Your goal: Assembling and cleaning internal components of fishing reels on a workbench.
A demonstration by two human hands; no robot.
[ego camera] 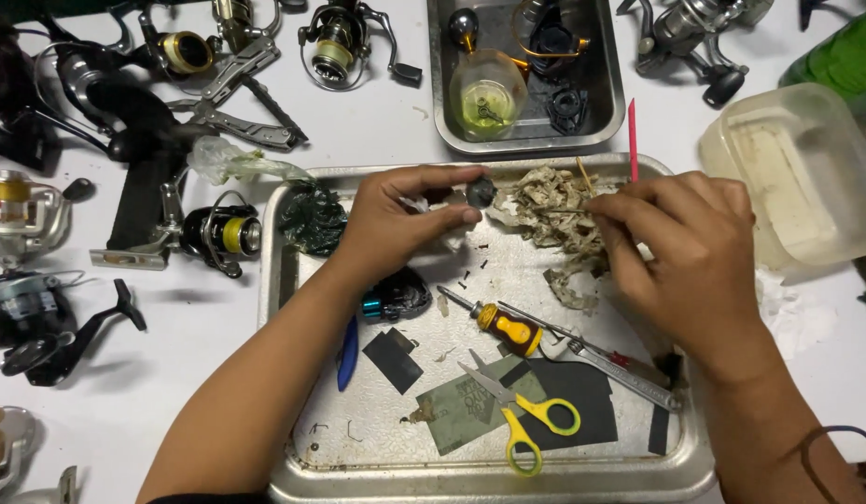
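My left hand (396,219) pinches a small dark part (481,193) above the metal tray's (293,280) far edge; my right hand (680,247) grips a thin stick (556,211). A hard poke could flick the part into the dirty wipes (554,219).

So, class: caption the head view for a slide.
Left hand pinches small dark part; right hand holds thin stick over tray.

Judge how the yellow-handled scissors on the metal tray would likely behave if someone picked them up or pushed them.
The yellow-handled scissors look stiff, with metal blades, and probably light. They lie flat, partly on dark sheets, so they would likely slide, not roll. The blades are open, so they may pivot when lifted.
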